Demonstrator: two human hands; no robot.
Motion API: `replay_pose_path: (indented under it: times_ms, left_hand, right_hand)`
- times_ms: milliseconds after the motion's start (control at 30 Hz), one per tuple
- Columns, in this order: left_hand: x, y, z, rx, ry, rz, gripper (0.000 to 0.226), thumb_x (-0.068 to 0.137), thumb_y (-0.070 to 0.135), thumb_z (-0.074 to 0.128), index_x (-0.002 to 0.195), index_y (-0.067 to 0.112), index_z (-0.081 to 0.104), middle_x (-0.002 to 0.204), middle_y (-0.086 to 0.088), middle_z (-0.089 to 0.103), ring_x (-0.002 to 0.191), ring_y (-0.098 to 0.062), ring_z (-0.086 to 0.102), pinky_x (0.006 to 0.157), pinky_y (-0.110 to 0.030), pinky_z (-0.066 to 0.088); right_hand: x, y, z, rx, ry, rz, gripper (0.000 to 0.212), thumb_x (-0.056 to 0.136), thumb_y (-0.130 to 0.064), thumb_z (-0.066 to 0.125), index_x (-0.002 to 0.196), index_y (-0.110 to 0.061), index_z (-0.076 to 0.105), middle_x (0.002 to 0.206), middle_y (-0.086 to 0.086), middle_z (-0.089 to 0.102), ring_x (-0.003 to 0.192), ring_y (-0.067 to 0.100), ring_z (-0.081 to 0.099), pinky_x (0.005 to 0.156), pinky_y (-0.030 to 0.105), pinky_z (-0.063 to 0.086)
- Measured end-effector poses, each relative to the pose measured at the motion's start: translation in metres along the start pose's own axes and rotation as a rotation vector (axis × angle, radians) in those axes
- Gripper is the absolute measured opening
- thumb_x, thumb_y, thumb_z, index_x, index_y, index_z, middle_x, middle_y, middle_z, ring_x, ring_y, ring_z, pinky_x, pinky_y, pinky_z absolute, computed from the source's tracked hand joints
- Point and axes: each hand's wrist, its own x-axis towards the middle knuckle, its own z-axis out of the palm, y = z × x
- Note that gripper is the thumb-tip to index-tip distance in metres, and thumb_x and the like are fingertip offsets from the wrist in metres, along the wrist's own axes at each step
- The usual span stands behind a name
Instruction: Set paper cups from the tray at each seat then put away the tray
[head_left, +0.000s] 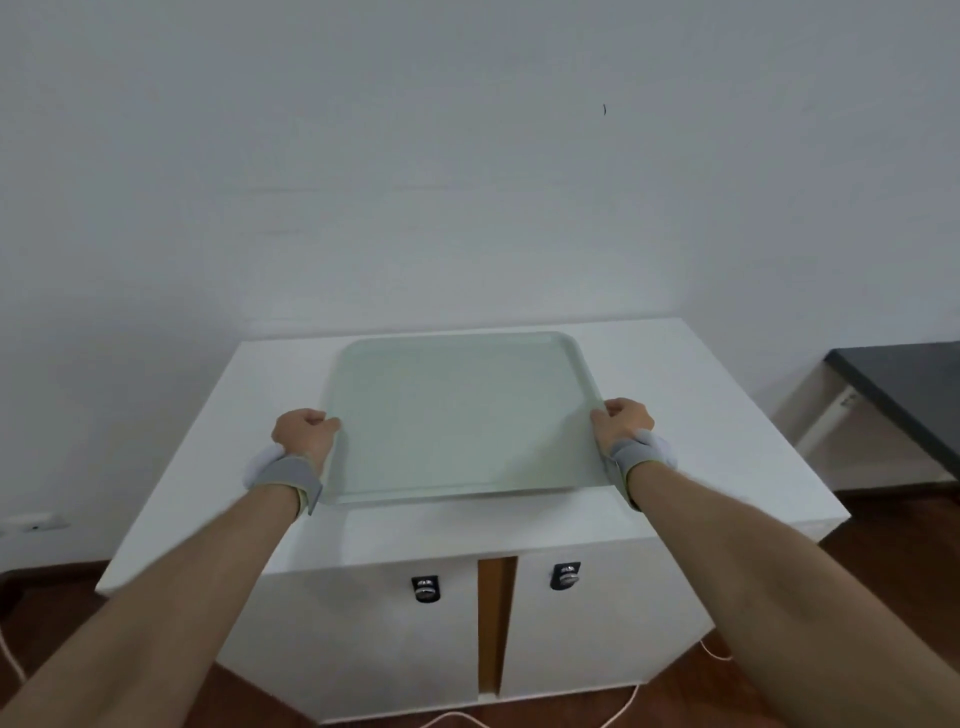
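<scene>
Both hands, the left hand (306, 430) and right hand (621, 422), were closed on the empty pale-green tray's (462, 415) side rims, apparently keeping it level on the white cabinet (727, 415)

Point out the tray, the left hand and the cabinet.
tray (457, 415), head view, bare middle of its floor.
left hand (304, 431), head view, back of hand.
cabinet (717, 441), head view, bare right top.

Tray (457, 415): pale green plastic, smooth w/ soft sheen. Cabinet (727, 415): white laminate, matt; metal locks (426, 588), shiny. Wrist straps (288, 475): grey cloth. Floor (893, 561): dark wood, slight gloss.
</scene>
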Motion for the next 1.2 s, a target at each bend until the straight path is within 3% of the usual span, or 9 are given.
replay_pose_path:
  times_ms: [400,633,800,967,1200]
  left_hand:
    - [0.0,-0.01,0.019,0.134,-0.024,-0.021,0.031,0.078,0.012,0.068,0.105,-0.004,0.066,0.11,-0.023,0.068,0.1,-0.038,0.063,0.092,-0.038,0.048]
    - [-0.003,0.012,0.003,0.169,0.007,0.076,0.032,0.086,0.016,0.06,0.111,-0.002,0.062,0.114,-0.022,0.066,0.107,-0.037,0.06,0.098,-0.038,0.045]
    - [-0.01,0.029,-0.041,0.194,0.127,0.165,0.025,0.088,0.013,0.054,0.105,-0.002,0.065,0.113,-0.021,0.068,0.109,-0.036,0.059,0.096,-0.034,0.044]
    - [-0.036,0.018,-0.134,0.242,0.312,0.175,0.023,0.089,0.013,0.052,0.1,-0.002,0.065,0.107,-0.021,0.068,0.099,-0.034,0.062,0.078,-0.027,0.042]
    - [-0.137,-0.039,-0.261,0.257,0.676,-0.014,0.026,0.088,0.013,0.054,0.106,-0.003,0.065,0.11,-0.022,0.067,0.103,-0.034,0.061,0.09,-0.032,0.045]
  right_hand:
    - [0.022,0.017,0.007,-0.027,0.002,0.022,0.036,0.084,-0.015,0.059,0.119,-0.007,0.059,0.123,0.012,0.062,0.114,0.03,0.056,0.096,0.031,0.043]
    - [0.004,-0.021,0.035,-0.036,-0.055,-0.155,0.033,0.087,-0.016,0.057,0.119,-0.008,0.058,0.123,0.011,0.061,0.114,0.028,0.057,0.096,0.03,0.043]
    - [-0.032,-0.067,0.082,0.035,-0.191,-0.268,0.029,0.089,-0.013,0.054,0.115,-0.004,0.06,0.118,0.014,0.064,0.109,0.029,0.059,0.095,0.031,0.045]
    - [-0.096,-0.113,0.142,0.025,-0.421,-0.435,0.029,0.089,-0.017,0.053,0.114,-0.005,0.062,0.117,0.014,0.065,0.109,0.03,0.059,0.094,0.029,0.044]
    - [-0.243,-0.141,0.197,0.01,-0.838,-0.755,0.029,0.089,-0.017,0.054,0.113,-0.003,0.063,0.116,0.015,0.065,0.112,0.029,0.057,0.098,0.03,0.04]
